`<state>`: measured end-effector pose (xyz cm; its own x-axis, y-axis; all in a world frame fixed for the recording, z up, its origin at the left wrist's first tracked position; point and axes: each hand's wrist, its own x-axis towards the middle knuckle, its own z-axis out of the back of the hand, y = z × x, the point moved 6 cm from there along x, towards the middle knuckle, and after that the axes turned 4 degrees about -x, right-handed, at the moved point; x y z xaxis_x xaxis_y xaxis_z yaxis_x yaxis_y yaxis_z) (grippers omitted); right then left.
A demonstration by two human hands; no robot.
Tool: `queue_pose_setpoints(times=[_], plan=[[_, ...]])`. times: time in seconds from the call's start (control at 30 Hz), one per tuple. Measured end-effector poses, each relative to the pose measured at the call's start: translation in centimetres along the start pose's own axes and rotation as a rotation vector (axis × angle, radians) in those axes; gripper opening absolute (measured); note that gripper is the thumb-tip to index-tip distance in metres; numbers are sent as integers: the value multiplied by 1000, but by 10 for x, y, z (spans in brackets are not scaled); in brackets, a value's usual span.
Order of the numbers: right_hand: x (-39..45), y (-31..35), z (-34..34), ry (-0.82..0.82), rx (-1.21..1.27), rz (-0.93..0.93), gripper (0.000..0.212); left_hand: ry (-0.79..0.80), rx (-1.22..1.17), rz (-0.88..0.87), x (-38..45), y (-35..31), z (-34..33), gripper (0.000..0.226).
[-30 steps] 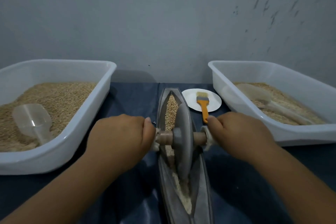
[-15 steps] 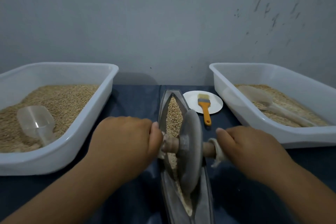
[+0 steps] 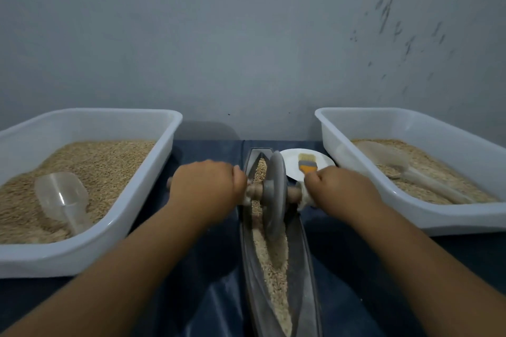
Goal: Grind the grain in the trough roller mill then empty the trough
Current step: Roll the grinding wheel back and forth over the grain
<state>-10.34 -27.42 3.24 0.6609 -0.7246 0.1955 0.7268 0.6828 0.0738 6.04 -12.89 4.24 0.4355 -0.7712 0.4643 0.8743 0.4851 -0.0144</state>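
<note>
A long grey boat-shaped trough (image 3: 304, 262) runs away from me down the middle of the dark blue cloth. Tan grain (image 3: 273, 260) lies along its bottom. A grey disc wheel (image 3: 275, 194) stands upright in the trough near its far end, on a wooden axle (image 3: 293, 194). My left hand (image 3: 208, 186) grips the left end of the axle. My right hand (image 3: 339, 186) grips the right end, which is wrapped in white cloth. Both arms are stretched forward.
A white tub (image 3: 153, 169) at the left holds grain and a clear scoop (image 3: 61, 197). A second white tub (image 3: 339, 145) at the right holds grain and another scoop (image 3: 388, 157). An orange-handled brush (image 3: 306, 165) lies on a small white plate (image 3: 320, 159) behind my right hand.
Both hands pushed the wheel away from me along the trough, from the near-middle to the far end. More ground grain now shows in the near part of the trough.
</note>
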Motion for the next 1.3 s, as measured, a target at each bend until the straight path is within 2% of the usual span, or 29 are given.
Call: queue_pose_setpoints(times=[0.13,0.23,0.33,0.4,0.47,0.57,0.63,0.73,0.93,1.0,1.1,1.2,1.3], plan=[[-64,3,18,-30,-30,107,54,-24,-152,-56,-70,-8,32,43],[-86,4,29,-67,-99,118,65,-112,-173,-122,-90,-4,40,41],[-66,12,27,-122,-103,88,61,-41,-128,-7,-76,1,24,45],[-36,15,23,-168,-75,49,55,-48,-75,55,-51,4,10,49],[-4,14,17,-178,-58,12,47,-52,-42,72,-19,9,-2,48],[22,12,13,-162,-79,6,39,23,-31,29,14,9,-9,38],[16,11,11,-175,-79,25,38,20,-16,-25,10,4,-6,37],[-23,7,8,-168,-54,60,43,-32,-70,23,-29,0,12,45],[-84,-4,20,-72,-11,66,62,-119,-143,-202,-82,-11,42,41],[-78,-1,18,-104,-28,50,63,-96,-168,-171,-74,-10,36,44],[-42,5,10,-188,-4,2,58,-103,-122,-36,-38,-4,17,47],[6,4,2,-226,49,-58,53,-107,20,-93,3,-2,0,44],[27,3,-2,-209,52,-55,46,-29,80,-115,25,-2,-9,39]])
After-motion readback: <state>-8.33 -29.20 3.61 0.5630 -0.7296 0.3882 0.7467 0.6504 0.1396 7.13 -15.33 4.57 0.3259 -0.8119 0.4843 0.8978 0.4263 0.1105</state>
